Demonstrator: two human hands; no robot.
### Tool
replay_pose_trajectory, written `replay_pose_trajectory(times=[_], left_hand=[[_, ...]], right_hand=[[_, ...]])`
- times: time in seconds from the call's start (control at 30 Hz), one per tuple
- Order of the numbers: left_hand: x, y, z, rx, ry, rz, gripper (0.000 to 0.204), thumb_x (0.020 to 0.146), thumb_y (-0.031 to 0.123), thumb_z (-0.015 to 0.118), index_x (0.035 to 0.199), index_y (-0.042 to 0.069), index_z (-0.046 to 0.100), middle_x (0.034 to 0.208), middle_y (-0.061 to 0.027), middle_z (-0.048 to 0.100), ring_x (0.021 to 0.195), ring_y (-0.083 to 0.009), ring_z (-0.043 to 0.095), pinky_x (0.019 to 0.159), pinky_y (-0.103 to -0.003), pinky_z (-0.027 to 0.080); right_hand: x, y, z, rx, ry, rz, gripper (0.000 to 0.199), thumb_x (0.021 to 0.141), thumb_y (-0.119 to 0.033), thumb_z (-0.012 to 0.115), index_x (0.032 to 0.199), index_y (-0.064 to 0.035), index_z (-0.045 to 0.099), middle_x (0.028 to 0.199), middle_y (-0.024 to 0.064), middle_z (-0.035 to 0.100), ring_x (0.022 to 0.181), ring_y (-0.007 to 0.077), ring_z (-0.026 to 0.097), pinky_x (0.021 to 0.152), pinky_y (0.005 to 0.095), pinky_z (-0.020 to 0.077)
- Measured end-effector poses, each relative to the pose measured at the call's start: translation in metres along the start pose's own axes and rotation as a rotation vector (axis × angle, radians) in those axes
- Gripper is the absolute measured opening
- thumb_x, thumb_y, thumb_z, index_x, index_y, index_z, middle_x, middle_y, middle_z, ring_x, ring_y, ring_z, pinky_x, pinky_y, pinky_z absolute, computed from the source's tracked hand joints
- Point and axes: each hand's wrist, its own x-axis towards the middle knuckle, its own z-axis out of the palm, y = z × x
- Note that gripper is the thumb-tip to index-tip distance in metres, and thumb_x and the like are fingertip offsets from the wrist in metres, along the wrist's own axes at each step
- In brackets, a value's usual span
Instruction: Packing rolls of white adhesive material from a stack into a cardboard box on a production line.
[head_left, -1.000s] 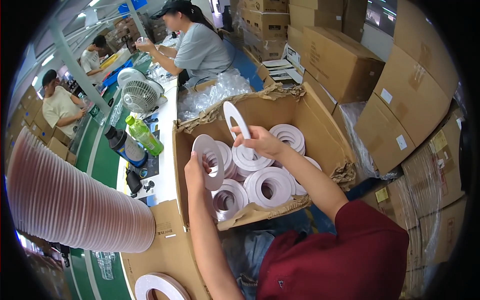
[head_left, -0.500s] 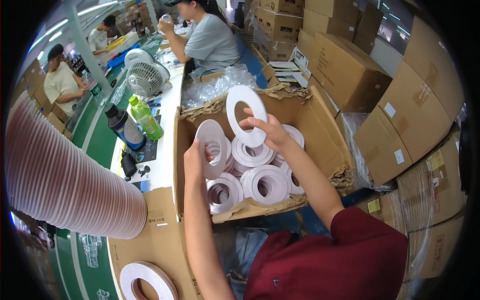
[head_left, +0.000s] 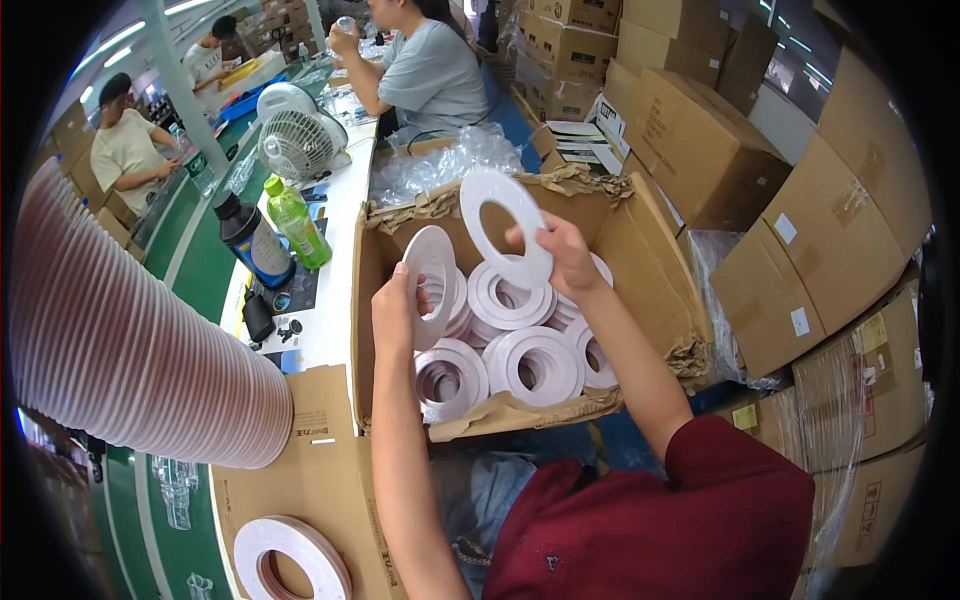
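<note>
My left hand (head_left: 396, 308) grips a flat white ring (head_left: 433, 262) by its edge, fingers curled through the hole, with the ring turned nearly edge-on. To its right, my right hand (head_left: 568, 258) pinches a second white ring (head_left: 482, 232) at its right side and holds it tilted. Both rings are held over an open cardboard box (head_left: 650, 290) with torn flaps. Inside the box lie several stacks of the same rings (head_left: 537, 366). The two held rings are apart from each other.
A tall leaning stack of white rings (head_left: 150, 340) stands at the left. A short ring stack (head_left: 290, 556) lies on a cardboard sheet (head_left: 325, 480). Beyond are a dark bottle (head_left: 250, 240), a green bottle (head_left: 298, 225) and a fan (head_left: 298, 140). Cartons (head_left: 800, 250) rise at right; a co-worker (head_left: 430, 85) sits ahead.
My right hand has shifted slightly right and its ring has tilted over more. My left hand's ring has moved a little up and right, turning more edge-on.
</note>
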Motion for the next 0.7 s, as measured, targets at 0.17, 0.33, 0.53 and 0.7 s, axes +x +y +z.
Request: replay_pose_trajectory(times=[0.17,0.33,0.53,0.7], left_hand=[[0.0,-0.002,-0.001,-0.061,-0.013,0.099,0.05,0.096,0.042,0.046,0.097,-0.005,0.064,0.073,-0.0067,0.059,0.063,-0.0149,0.057,0.061,-0.029,0.046],[-0.012,0.006,0.008,-0.568,-0.259,0.227,0.059,0.091,0.045,0.049,0.116,-0.007,0.058,0.085,-0.0135,0.067,0.07,-0.0179,0.061,0.069,-0.031,0.048],[-0.007,-0.001,0.008,0.16,-0.24,0.028,0.038,0.092,0.027,0.054,0.11,-0.006,0.06,0.075,-0.0065,0.065,0.071,-0.0136,0.06,0.067,-0.027,0.046],[-0.007,-0.004,0.01,-0.398,-0.351,0.217,0.064,0.085,0.035,0.062,0.129,-0.009,0.045,0.096,-0.0142,0.067,0.091,-0.0214,0.063,0.085,-0.034,0.049]], right_hand=[[0.002,0.018,0.002,-0.362,0.158,0.078,0.034,0.089,-0.02,0.066,0.115,0.0021,0.059,0.091,0.0051,0.066,0.082,0.0086,0.062,0.074,0.0241,0.0501],[-0.001,0.005,0.005,-0.229,0.199,-0.039,0.034,0.087,-0.014,0.068,0.116,0.0026,0.059,0.092,0.0042,0.065,0.079,0.0083,0.061,0.072,0.0236,0.05],[-0.001,0.015,0.004,-0.318,0.214,0.029,0.027,0.088,-0.009,0.066,0.111,0.0013,0.058,0.094,0.0053,0.065,0.08,0.0094,0.062,0.074,0.0248,0.052],[-0.003,0.001,-0.002,-0.333,0.239,-0.079,0.033,0.086,-0.01,0.068,0.115,0.0012,0.058,0.092,0.0041,0.065,0.08,0.008,0.062,0.073,0.0251,0.0517]])
